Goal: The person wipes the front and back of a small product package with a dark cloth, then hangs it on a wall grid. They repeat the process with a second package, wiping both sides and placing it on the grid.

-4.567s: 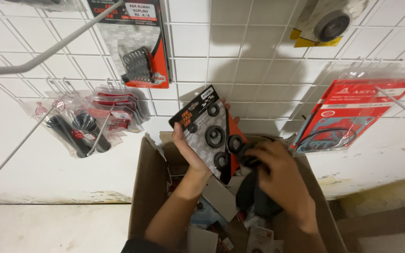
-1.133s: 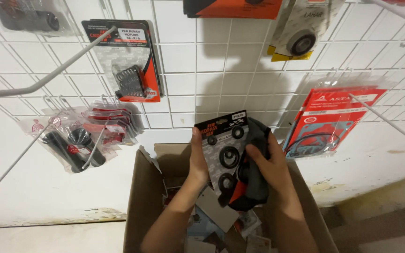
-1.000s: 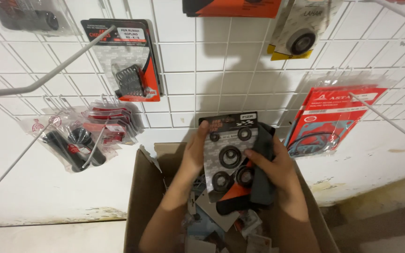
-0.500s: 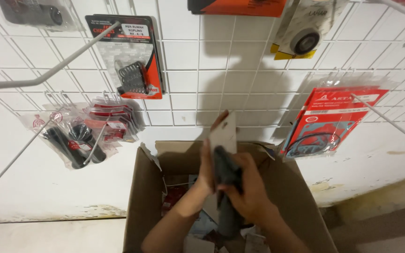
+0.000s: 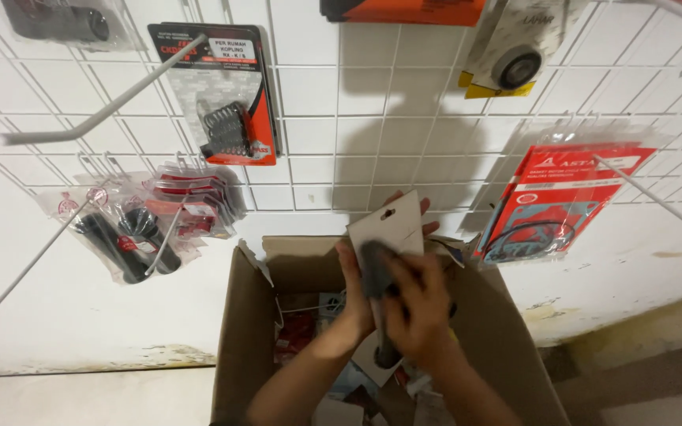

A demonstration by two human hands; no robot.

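Above the open cardboard box, both hands are gripping packets. The left hand is holding a white-backed card packet upright. The right hand is clasping a dark packet against it

White wire grid wall panel bearing hung blister packs, with an open cardboard box of packaged parts below it.

Both forearms are bare, with no sleeves in view. The left hand and right hand wear no gloves.
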